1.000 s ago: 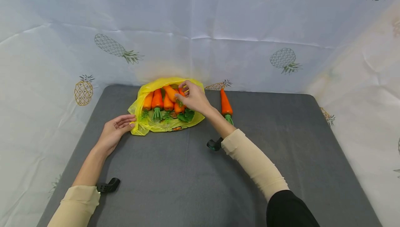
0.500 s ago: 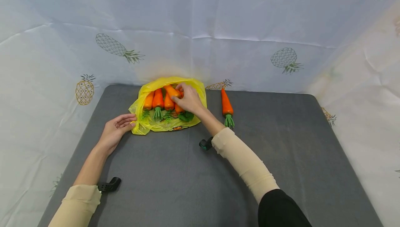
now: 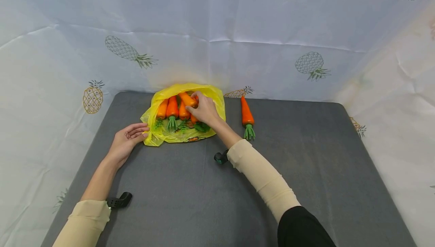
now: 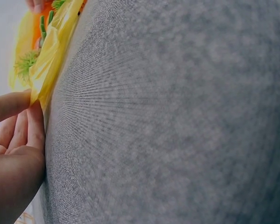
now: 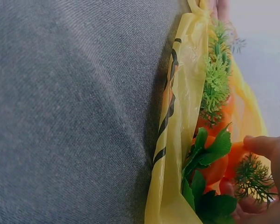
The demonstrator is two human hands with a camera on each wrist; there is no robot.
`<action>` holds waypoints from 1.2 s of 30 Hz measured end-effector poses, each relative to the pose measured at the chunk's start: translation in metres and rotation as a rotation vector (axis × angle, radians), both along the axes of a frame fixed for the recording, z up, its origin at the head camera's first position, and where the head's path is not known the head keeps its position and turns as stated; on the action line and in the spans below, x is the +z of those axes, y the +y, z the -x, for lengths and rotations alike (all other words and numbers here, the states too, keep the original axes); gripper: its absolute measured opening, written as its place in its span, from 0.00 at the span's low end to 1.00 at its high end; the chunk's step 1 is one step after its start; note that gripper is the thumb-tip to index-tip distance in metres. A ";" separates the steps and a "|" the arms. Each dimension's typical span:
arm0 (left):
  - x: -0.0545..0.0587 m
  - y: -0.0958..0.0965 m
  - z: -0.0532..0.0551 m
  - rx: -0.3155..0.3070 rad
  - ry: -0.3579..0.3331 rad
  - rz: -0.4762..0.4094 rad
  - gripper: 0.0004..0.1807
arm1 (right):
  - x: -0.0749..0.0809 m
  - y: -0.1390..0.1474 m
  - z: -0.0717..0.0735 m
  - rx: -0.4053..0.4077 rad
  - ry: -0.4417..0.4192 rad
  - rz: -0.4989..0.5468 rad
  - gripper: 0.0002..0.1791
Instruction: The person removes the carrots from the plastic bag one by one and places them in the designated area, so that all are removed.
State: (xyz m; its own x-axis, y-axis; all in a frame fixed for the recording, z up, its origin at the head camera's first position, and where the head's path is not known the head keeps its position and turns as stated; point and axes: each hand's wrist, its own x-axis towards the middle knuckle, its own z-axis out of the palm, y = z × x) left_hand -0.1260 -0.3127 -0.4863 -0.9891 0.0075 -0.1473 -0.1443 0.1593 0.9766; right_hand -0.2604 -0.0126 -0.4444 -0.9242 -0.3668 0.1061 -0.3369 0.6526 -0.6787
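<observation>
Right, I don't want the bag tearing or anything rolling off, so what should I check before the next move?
1. Left hand steadying the yellow plastic bag: ok, it pinches the left edge.
2. Bag mouth open: ok, carrots show inside.
3. Right hand holding a light-orange carrot: ok, gripped within the bag.
4. Held carrot clear of the bag: not ok, it lies among the others.
5. Deep-orange carrot outside the bag: ok, lying on the gray table, away from its edges.
6. Bag untorn underneath: cannot tell, hidden.
</observation>
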 end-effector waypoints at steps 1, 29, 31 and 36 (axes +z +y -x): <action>0.000 0.000 0.000 0.001 -0.001 -0.002 0.27 | 0.000 0.000 0.000 -0.002 0.002 0.003 0.25; -0.002 -0.004 0.001 0.019 0.015 -0.053 0.27 | 0.022 0.030 -0.020 0.034 -0.088 0.157 0.23; -0.002 -0.004 0.002 0.022 0.013 -0.051 0.26 | 0.025 0.033 -0.023 0.049 -0.094 0.163 0.23; -0.001 -0.004 0.000 0.021 0.012 -0.073 0.25 | 0.035 0.044 -0.030 0.068 -0.089 0.143 0.23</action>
State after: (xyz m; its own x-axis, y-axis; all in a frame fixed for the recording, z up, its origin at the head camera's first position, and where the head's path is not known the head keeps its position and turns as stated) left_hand -0.1259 -0.3163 -0.4875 -0.9908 -0.0033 -0.1352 -0.1350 0.0842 0.9873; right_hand -0.2305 0.0311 -0.4098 -0.9058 -0.4160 0.0805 -0.3115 0.5250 -0.7921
